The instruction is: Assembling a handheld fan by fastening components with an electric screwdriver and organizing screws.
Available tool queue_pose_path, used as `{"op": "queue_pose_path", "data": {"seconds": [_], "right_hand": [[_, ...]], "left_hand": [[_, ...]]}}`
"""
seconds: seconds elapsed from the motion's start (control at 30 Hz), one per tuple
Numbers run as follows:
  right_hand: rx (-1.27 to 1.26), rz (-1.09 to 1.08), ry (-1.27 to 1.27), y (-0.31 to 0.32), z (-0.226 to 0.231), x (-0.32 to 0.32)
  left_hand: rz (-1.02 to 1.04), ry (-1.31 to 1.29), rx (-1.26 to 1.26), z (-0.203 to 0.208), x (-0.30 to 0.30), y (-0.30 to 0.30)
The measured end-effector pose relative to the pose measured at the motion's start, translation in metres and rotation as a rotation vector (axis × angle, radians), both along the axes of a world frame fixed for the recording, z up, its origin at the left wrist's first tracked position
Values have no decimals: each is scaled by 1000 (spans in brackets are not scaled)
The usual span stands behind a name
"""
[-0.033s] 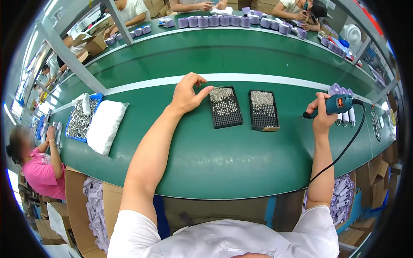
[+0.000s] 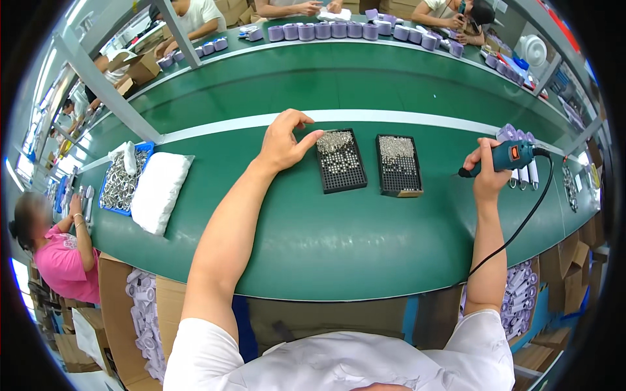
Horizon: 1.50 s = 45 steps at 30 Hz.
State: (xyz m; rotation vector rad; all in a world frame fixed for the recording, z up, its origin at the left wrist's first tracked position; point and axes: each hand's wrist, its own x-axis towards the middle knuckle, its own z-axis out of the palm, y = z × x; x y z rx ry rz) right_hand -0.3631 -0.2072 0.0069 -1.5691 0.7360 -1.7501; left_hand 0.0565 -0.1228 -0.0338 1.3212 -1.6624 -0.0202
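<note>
My left hand (image 2: pixel 284 142) hovers at the far left corner of a black perforated tray (image 2: pixel 343 179) part filled with small silver screws. Thumb and forefinger are apart, the thumb tip close to the tray's edge, and no object shows between them. A second black tray (image 2: pixel 400 184) of the same kind lies just to the right. Wrapped round a teal electric screwdriver (image 2: pixel 512 156) with a black cord is my right hand (image 2: pixel 488 171); the tool's tip points left above the table. Behind that hand are several lilac-and-white parts (image 2: pixel 533 173) with metal rings.
On the left, a blue bin (image 2: pixel 151 146) of metal rings stands beside a white plastic bag (image 2: pixel 162 193). Cartons of lilac parts (image 2: pixel 145 319) flank me below the green table (image 2: pixel 326 260). Co-workers sit across the belt (image 2: pixel 293 78) and at left. A grey post (image 2: pixel 107 88) rises far left.
</note>
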Motion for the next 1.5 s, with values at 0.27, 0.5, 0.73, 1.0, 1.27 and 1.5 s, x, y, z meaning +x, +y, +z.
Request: {"op": "queue_pose_path", "data": {"seconds": [0.27,0.5,0.73,1.0,1.27,1.5], "right_hand": [[-298,105,285,-5,-8,-11],[-784,-239,972,-7,13,-24],[-649,16,1321,-32,-25,-43],[-517,66,1486,-38,-22,-61],[-487,129,1550,-32,-4,-75],[-416,99,1597,-24,-4,-66]], "left_hand": [[-114,-65,136,-1,0,1],[-108,-157,138,-9,-8,-7],[-80,-132,161,-25,8,12],[-93,-135,162,-17,-18,69],[-70,20,254,-13,-28,74],[-102,591,274,-14,-18,81]]}}
